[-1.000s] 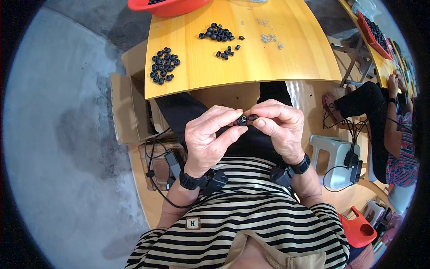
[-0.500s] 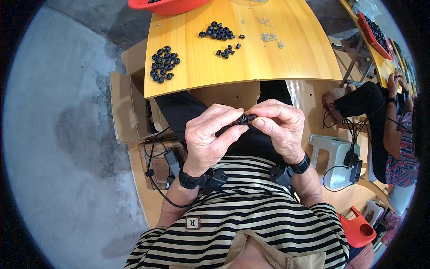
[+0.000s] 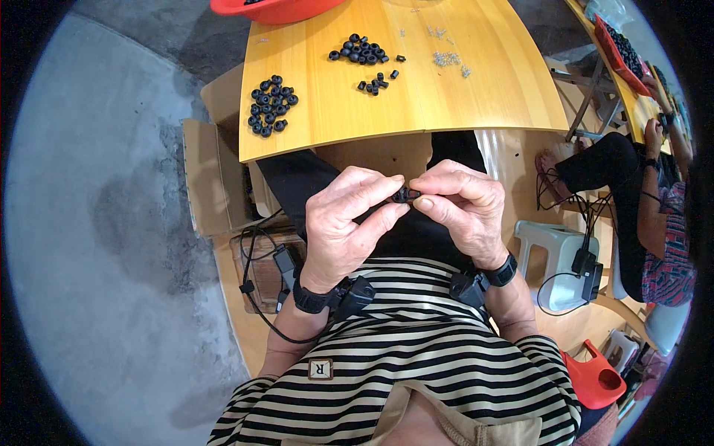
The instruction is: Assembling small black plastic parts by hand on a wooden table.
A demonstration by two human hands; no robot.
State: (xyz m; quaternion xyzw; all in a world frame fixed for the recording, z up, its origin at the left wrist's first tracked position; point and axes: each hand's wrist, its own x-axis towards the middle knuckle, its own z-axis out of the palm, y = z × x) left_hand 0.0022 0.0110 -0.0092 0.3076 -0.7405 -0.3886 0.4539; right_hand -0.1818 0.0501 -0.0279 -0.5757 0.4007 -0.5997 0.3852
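Over my lap, just off the front edge of the table (image 3: 491, 97), my two hands meet at the fingertips. My left hand (image 3: 343, 223) pinches a small rounded black piece (image 3: 402, 195) between thumb and fingers. From the other side, my right hand (image 3: 467, 212) pinches a smaller black piece (image 3: 414, 195) against it; fingertips hide much of both. On the table lie a left pile of round black knob-like parts (image 3: 269, 119), a far pile of similar parts (image 3: 355, 56), several small black cylinders (image 3: 374, 84), and tiny clear pieces (image 3: 446, 59).
A red basin (image 3: 279, 11) sits on the table's far left. Left of my legs stands an open cardboard box (image 3: 204, 178). At right are a pale stool (image 3: 550, 256), a red plastic stool (image 3: 595, 383), and a co-worker's hand (image 3: 653, 137) beside a red tray (image 3: 623, 59).
My fingertips have shifted slightly, and less of the right-hand piece shows between them. Both hands keep their pinch. The co-worker's hands have moved at the other table.
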